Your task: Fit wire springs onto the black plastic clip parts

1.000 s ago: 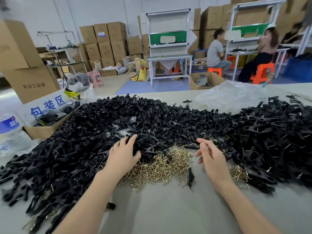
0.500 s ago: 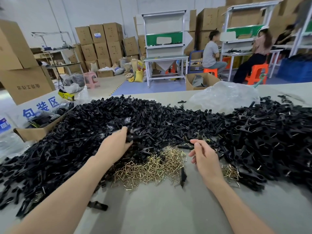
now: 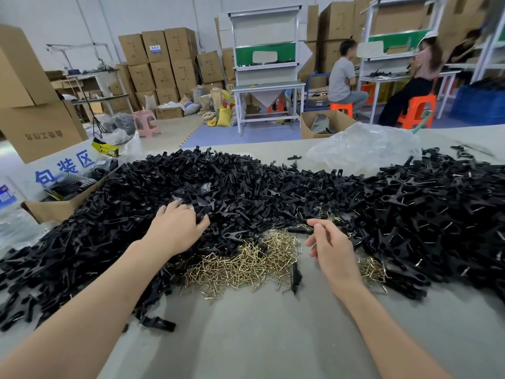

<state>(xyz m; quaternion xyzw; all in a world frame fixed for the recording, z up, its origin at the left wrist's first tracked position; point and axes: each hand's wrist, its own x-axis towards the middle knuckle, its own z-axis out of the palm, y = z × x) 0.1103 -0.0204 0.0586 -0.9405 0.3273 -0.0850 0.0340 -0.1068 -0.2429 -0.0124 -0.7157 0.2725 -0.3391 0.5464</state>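
Hundreds of black clip parts (image 3: pixel 246 187): lying heaped behind the wire springs (image 3: pixel 246 263), likely light and rigid, best gripped by the body
Left hand (image 3: pixel 177 228): curling round black clip parts
Right hand (image 3: pixel 333 250): hovering beside the wire springs, loosely curled, seemingly empty

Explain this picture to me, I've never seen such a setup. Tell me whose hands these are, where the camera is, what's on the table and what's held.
No machine here: a person works with bare hands, and one camera worn on the head looks down at them. On the table lies a big heap of black clip parts, with brass-coloured wire springs in front. The left hand is dug into the heap and grips a clip part. The right hand hovers by the springs, fingers loosely curled; whether it pinches anything is unclear.
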